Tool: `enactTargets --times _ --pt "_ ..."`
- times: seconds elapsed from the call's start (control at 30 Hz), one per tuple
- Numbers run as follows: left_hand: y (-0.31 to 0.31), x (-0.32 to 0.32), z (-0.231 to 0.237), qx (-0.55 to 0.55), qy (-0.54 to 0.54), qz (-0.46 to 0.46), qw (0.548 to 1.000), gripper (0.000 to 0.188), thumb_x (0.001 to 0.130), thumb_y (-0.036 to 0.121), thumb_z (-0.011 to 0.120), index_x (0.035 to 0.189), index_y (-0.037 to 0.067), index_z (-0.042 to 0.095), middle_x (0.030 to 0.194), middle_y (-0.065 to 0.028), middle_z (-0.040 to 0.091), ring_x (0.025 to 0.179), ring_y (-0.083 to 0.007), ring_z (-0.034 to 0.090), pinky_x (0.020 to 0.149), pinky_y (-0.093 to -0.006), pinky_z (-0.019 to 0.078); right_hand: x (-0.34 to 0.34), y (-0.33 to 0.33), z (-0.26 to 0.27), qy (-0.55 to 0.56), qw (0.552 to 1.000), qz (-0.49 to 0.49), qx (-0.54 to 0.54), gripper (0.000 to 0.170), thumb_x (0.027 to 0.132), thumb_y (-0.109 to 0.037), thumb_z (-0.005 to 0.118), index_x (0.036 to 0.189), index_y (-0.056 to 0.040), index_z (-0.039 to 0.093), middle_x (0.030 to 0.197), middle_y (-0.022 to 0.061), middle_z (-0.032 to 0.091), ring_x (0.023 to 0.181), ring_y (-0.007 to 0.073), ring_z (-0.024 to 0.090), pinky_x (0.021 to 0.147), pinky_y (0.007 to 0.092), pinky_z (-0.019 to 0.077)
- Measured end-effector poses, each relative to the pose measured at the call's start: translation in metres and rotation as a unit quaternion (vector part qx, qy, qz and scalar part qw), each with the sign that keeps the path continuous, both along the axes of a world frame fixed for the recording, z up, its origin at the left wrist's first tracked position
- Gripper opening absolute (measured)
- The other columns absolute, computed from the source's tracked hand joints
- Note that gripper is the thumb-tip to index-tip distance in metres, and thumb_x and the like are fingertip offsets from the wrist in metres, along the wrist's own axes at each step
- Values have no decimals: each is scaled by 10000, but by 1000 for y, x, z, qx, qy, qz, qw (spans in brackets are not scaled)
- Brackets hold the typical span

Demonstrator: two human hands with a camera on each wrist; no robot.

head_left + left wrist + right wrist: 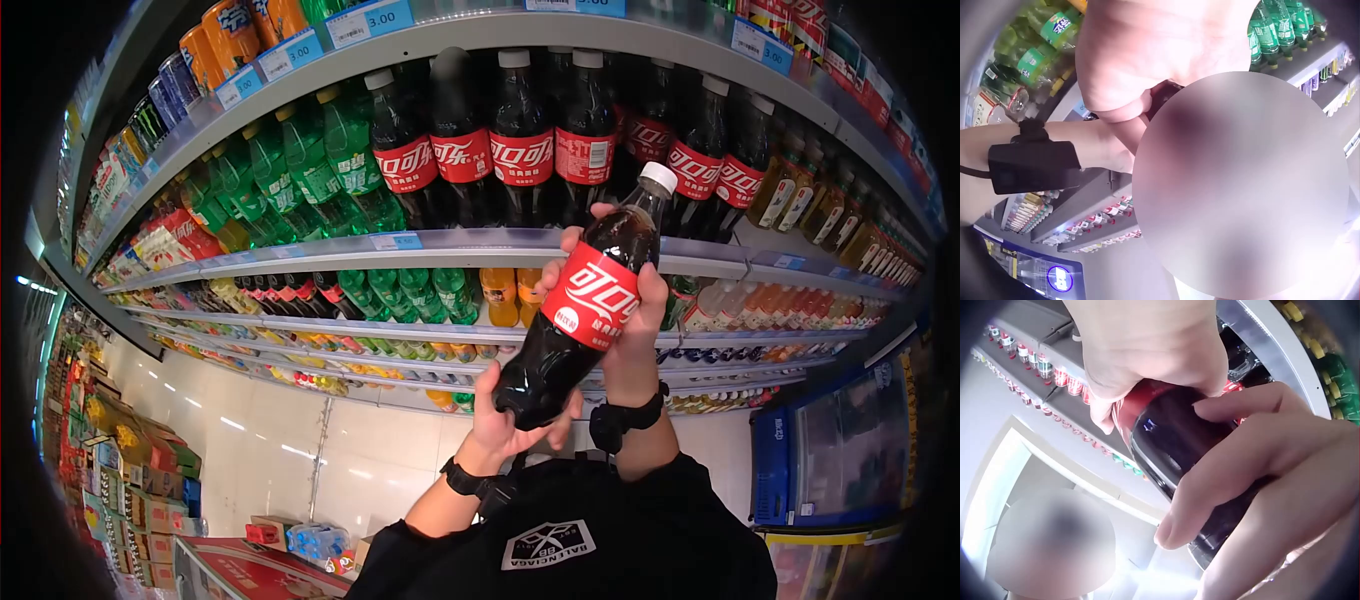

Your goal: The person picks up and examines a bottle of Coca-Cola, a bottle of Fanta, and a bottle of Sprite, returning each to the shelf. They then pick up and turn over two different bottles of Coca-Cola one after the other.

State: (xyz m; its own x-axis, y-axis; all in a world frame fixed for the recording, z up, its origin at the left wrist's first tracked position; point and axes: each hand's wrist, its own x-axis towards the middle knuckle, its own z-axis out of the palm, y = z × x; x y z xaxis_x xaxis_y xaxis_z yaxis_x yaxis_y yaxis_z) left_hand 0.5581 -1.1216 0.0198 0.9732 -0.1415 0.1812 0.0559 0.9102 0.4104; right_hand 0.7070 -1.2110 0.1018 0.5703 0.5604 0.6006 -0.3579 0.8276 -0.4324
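Note:
A large bottle of dark cola (590, 300) with a white cap and red label is held tilted in front of the shelves, cap up to the right. My right hand (632, 310) grips it around the label from behind, fingertips showing along its left side. Low down, my left hand (515, 415) holds the bottle's base, thumb on the left side. In the right wrist view the left hand's fingers (1229, 469) curl round the dark lower part of the bottle (1172, 437). The left wrist view shows the left hand (1160, 56) but little of the bottle.
Behind stands a shelf (480, 245) with a row of similar cola bottles (520, 150), green bottles (300, 165) to the left and amber bottles (800, 190) to the right. Price tags line the upper shelf edge. A blue freezer (850, 450) stands at lower right, cartons (130, 480) at lower left.

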Motion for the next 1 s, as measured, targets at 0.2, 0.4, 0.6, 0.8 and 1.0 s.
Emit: enactTargets --times 0.2,0.4,0.6,0.8,1.0 --pt "6 6 13 565 -9 389 728 839 742 98 924 1437 -32 472 1257 -146 656 1126 -206 676 972 -360 566 -15 -11 28 -41 963 -184 -193 653 969 -290 665 1482 -13 371 1217 213 621 1020 323 719 846 433 635" --pt "-3 8 15 28 -46 -1 999 871 862 561 749 1431 -33 463 1114 -241 668 759 -267 712 685 -355 598 -15 1 7 0 996 -46 -79 771 957 -411 591 1536 7 302 1456 313 494 1066 391 706 848 458 637" --pt "-1 26 18 148 -41 19 988 855 817 429 854 1445 -4 466 1140 -197 678 897 -247 716 825 -355 585 1 -24 -1 15 991 -23 -131 834 893 -236 764 1539 -7 288 1344 191 588 1048 283 713 895 411 607" --pt "-14 45 18 496 -43 274 823 859 780 401 905 1419 4 491 1072 -139 716 943 -191 715 887 -314 556 4 -39 3 -53 952 -232 -192 894 926 -184 721 1620 -32 179 1437 142 504 1233 189 590 1024 352 513" --pt "-14 59 6 -16 -152 -180 972 1162 749 861 634 1359 -113 461 983 -295 664 601 -291 708 433 -334 569 27 -33 -2 66 997 43 -9 880 1000 -323 657 1623 -22 113 1584 350 339 1218 551 615 970 619 591"
